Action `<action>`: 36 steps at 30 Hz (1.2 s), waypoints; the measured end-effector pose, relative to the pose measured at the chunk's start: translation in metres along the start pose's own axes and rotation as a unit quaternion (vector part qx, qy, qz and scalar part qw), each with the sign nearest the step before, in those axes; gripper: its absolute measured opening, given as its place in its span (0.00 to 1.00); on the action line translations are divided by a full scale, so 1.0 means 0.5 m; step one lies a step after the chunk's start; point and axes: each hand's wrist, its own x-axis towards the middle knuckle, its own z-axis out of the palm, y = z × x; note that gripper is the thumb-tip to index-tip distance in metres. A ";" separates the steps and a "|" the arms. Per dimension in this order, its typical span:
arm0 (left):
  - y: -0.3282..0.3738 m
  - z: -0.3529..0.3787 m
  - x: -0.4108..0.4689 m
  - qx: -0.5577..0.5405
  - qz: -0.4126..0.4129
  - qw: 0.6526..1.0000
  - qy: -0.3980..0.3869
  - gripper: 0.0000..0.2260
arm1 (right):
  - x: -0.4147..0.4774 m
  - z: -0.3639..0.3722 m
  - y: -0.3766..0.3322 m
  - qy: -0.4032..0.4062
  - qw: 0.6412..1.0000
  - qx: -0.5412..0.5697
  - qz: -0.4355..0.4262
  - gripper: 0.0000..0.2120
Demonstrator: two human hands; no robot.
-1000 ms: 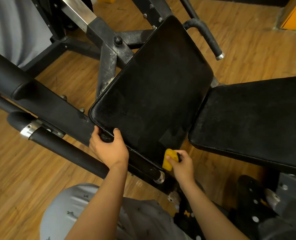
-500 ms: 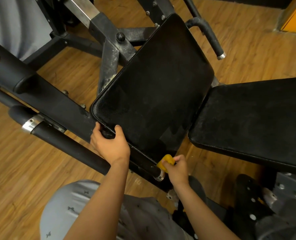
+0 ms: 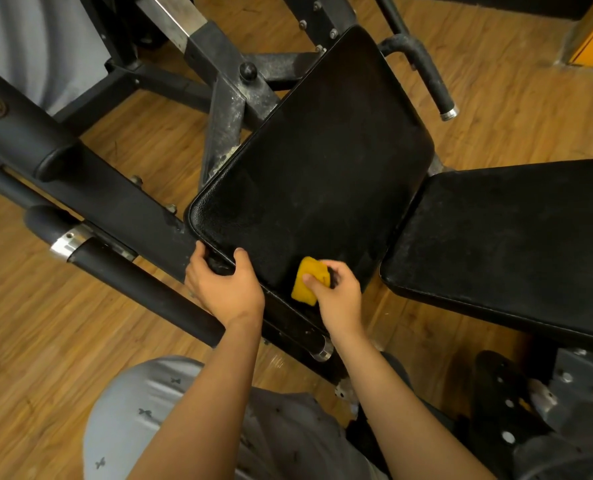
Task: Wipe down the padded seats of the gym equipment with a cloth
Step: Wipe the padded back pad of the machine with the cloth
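One camera, worn on the person's head, looks forward and steeply down with a wide angle that bows the picture at its edges. It sits close over the work. Both forearms reach in from the bottom edge, and the left hand [image 3: 224, 287] gripping the corner of the seat pad [image 3: 315, 168] and the right hand [image 3: 338, 296] holding the cloth [image 3: 307, 280] fill the lower middle. The person's shirt [image 3: 132, 410] lies along the bottom, a second pad [image 3: 513, 244] runs off to the right, and wooden floor [image 3: 28, 323] shows around them.
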 end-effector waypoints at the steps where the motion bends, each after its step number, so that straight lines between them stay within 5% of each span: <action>1: -0.001 0.000 0.000 0.000 0.003 1.000 0.000 0.25 | 0.012 0.008 -0.011 0.006 1.000 -0.010 -0.010 0.14; 7: -0.010 0.003 0.003 -0.008 -0.002 1.000 -0.004 0.26 | 0.024 -0.046 0.062 0.085 0.991 -0.103 0.004 0.15; 13: -0.011 0.004 0.004 -0.015 -0.003 1.000 0.003 0.25 | -0.017 -0.113 0.159 0.130 0.978 -0.112 0.115 0.11; 17: -0.010 0.003 0.003 -0.013 -0.004 1.000 0.006 0.24 | 0.002 -0.079 0.107 0.162 0.984 -0.041 0.057 0.13; 21: -0.011 0.004 0.004 -0.014 -0.008 1.000 0.003 0.25 | 0.063 -0.036 0.025 0.091 0.995 -0.040 -0.012 0.16; 26: -0.008 0.001 0.002 -0.013 -0.011 1.000 -0.001 0.25 | 0.072 -0.037 0.050 0.122 0.986 -0.115 -0.013 0.16; 32: -0.010 0.002 0.003 -0.012 0.000 1.000 -0.001 0.25 | 0.031 -0.104 0.128 0.194 0.969 -0.123 0.096 0.15; 36: -0.007 0.001 0.003 -0.008 -0.001 1.000 0.003 0.24 | 0.047 -0.072 0.071 0.179 0.981 -0.077 0.022 0.14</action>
